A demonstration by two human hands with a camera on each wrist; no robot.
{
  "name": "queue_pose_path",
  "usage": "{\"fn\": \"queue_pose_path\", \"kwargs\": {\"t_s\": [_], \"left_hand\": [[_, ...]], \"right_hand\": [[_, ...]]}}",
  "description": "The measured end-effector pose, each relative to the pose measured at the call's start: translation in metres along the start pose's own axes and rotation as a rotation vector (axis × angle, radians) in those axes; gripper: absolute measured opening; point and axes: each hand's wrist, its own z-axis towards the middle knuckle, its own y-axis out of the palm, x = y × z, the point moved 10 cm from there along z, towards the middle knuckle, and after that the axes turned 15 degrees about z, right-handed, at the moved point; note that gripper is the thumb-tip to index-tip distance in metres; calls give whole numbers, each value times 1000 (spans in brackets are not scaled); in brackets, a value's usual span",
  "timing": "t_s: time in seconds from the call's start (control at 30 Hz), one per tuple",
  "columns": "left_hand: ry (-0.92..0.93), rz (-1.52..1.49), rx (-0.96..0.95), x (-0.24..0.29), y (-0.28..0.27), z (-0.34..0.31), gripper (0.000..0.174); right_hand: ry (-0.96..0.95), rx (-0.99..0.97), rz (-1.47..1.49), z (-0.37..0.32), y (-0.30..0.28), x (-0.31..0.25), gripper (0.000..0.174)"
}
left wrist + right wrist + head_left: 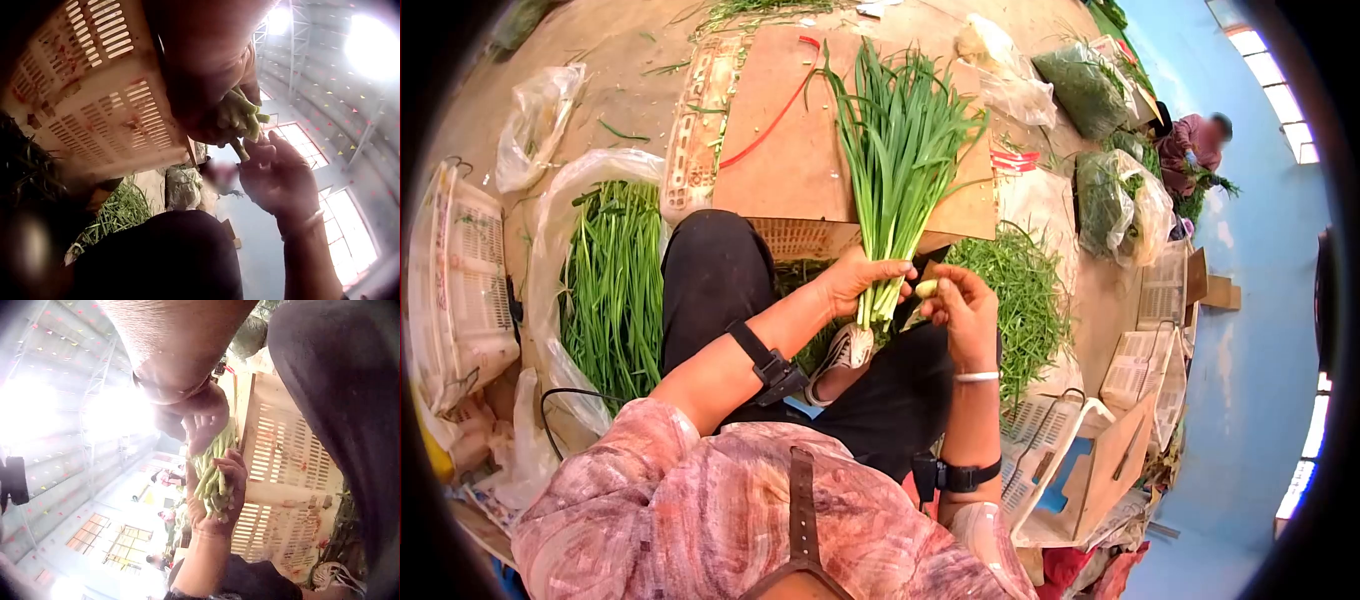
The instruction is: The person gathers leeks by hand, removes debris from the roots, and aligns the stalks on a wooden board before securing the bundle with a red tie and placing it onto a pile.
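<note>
A bunch of long green leafy stalks (900, 150) lies with its leaves over a brown board (785, 130). My left hand (860, 283) grips its pale lower ends, fingers curled round them. Just right of those ends, my right hand (962, 310) has bent fingers, with a small pale yellow-green piece (926, 288) pinched at their tips. In the left wrist view the cut stalk ends (240, 119) stick out of my left hand (206, 94), close to the fingertips of my right hand (281, 178). The right wrist view has my right hand (200, 422) above the stalks (215, 481) in my left hand (215, 515).
A plastic-lined container of green stalks (610, 290) stands at the left. Loose greens (1020, 300) lie right of my knees. The board rests on a slatted crate (810, 238). Filled bags (1085, 90), crates (1140, 370) and another person (1190, 150) are at the right.
</note>
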Motion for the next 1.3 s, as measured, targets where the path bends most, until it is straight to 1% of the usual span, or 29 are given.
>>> {"fn": "queue_pose_path", "kwargs": {"t_s": [0.03, 0.07, 0.13, 0.2, 0.23, 0.33, 0.37, 0.4, 0.47, 0.5, 0.53, 0.57, 0.67, 0.7, 0.83, 0.87, 0.9, 0.93, 0.97, 1.0, 1.03, 1.1, 1.13, 1.2, 1.23, 1.27, 1.3], "left_hand": [[-40, -49, -16, -5, 0, 0, 34], [-25, -76, -47, -4, 3, 0, 37], [-35, -188, -88, -4, 6, -1, 37], [-18, -198, -125, -6, 6, 1, 40], [-29, -234, -142, -9, 7, 3, 41], [-50, -263, -184, -15, 13, 4, 41], [-26, -265, -129, -14, 10, 5, 40], [-1, -268, -72, -13, 7, 6, 39], [-12, -298, -99, -13, 12, 6, 37], [-25, -309, -60, -11, 13, 4, 36], [-39, -320, -23, -11, 13, 4, 35], [-16, -353, -31, -10, 14, 5, 35], [-2, -366, -51, -9, 15, 5, 35], [29, -393, -120, -7, 17, 5, 38], [19, -451, -180, -2, 27, 1, 37], [18, -451, -179, -3, 27, 1, 37], [20, -376, -143, -5, 24, 2, 37], [22, -301, -106, -7, 20, 3, 36], [21, -301, -107, -7, 21, 2, 36], [46, -253, -103, -4, 21, 1, 37], [71, -205, -100, -2, 21, 0, 39], [100, -171, -88, 0, 22, 1, 40], [129, -139, -76, 2, 22, 1, 41], [131, -156, -80, 1, 21, 2, 39], [104, -143, -76, -2, 20, 3, 38], [77, -131, -72, -5, 19, 2, 37], [68, -143, -61, -6, 17, 2, 36]], "right_hand": [[-7, 1, -7, 3, 0, -3, 19], [-15, 0, -15, 6, 2, -5, 19], [-24, 20, 0, 7, 5, -8, 18], [-91, 3, -13, 7, 9, -12, 16], [-87, 5, -15, 8, 12, -10, 16], [-164, 21, -187, 9, 27, -12, 14], [-230, -7, -437, 13, 31, -13, 14], [-267, -1, -552, 14, 32, -12, 20], [-395, 86, -900, 6, 41, -26, 26], [-395, 87, -901, 6, 40, -25, 26], [-311, 122, -863, 11, 29, -17, 31], [-228, 155, -823, 14, 20, -10, 36], [-226, 187, -777, 13, 11, -9, 34], [-241, 193, -772, 14, 11, -8, 34], [-235, 206, -745, 8, 15, -14, 35], [-276, 194, -765, 6, 18, -17, 34], [-317, 182, -784, 5, 21, -19, 33], [-316, 182, -784, 4, 23, -21, 33], [-298, 169, -800, 3, 26, -22, 30], [-280, 156, -817, 2, 28, -22, 26], [-281, 157, -816, 2, 27, -20, 26], [-454, 68, -781, -2, 35, -25, 15], [-457, 68, -781, -2, 34, -25, 15], [-471, 31, -766, -3, 35, -23, 17], [-507, 10, -740, -3, 35, -24, 18], [-509, 10, -741, -1, 33, -24, 18], [-399, 26, -651, 5, 24, -16, 17]]}}
